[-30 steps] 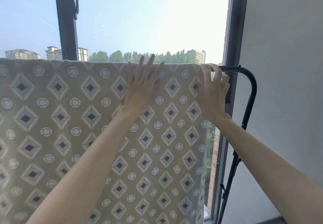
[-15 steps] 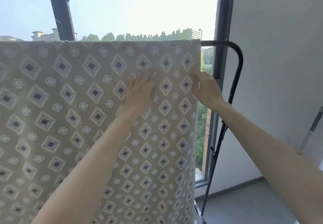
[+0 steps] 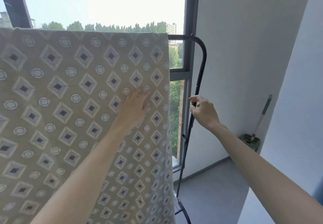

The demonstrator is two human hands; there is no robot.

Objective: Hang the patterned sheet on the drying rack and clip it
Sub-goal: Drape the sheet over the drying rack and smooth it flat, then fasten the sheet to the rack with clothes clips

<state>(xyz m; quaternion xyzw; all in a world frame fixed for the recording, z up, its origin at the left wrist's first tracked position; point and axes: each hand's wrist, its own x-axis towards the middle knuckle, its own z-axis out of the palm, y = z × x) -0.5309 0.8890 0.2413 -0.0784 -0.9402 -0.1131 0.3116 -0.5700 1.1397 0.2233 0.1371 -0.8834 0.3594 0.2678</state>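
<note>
**1 sheet on 1 rack, 2 hands out**

The sheet (image 3: 73, 111) hangs over the top bar of the rack (image 3: 201, 62), its right edge just short of the bend. The left hand (image 3: 134, 108) lies flat and spread against the cloth. The right hand (image 3: 203, 111) is off the sheet, at the rack's upright, fingers curled; whether it grips the tube I cannot tell. 1 mop (image 3: 251, 138) leans in the corner.

We face tall window (image 3: 104, 5), dark frame (image 3: 189, 22) at 1 o'clock; bright hazy sky, tree line (image 3: 108, 27), pale high-rise (image 3: 168, 27) beyond. Plain grey wall (image 3: 244, 48) at 2 o'clock. Grey floor (image 3: 209, 197) at 5 o'clock. We see mop (image 3: 258, 124) leaning in corner at 4 o'clock.
</note>
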